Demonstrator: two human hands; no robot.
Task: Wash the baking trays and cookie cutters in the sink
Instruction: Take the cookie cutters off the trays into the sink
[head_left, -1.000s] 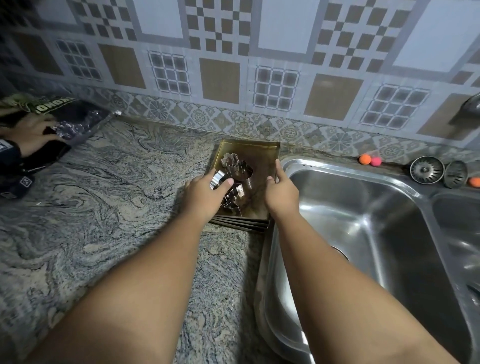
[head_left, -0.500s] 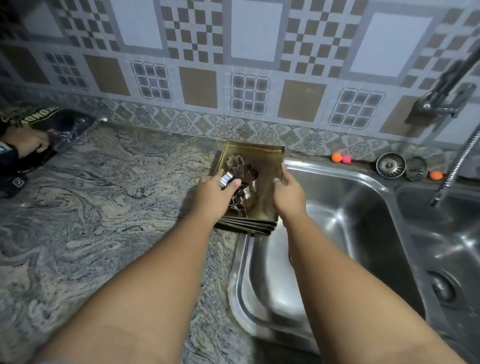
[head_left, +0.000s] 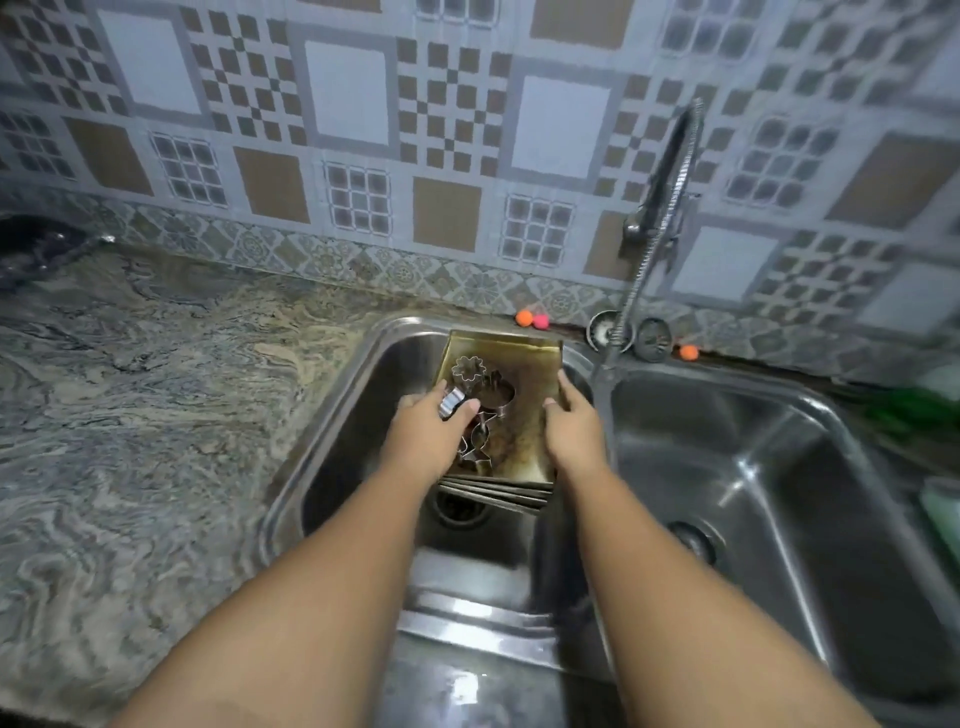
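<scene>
left hand and right hand gripping stained rectangular trays, shiny cutters atop, steel sink below

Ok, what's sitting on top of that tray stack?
Several metal cookie cutters, one flower-shaped, lie on the top tray. The left hand covers its near-left corner; anything there is hidden.

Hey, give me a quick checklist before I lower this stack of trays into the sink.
1. Grip: left hand grips the stack of trays at its left edge, right hand at its right edge: ok.
2. Cookie cutters on the top tray: the left thumb pins one, the rest lie loose: not ok.
3. Stack held over the left basin: ok.
4. Drain under the stack, partly hidden: cannot tell.
5. Faucet: no water stream visible: ok.
</scene>
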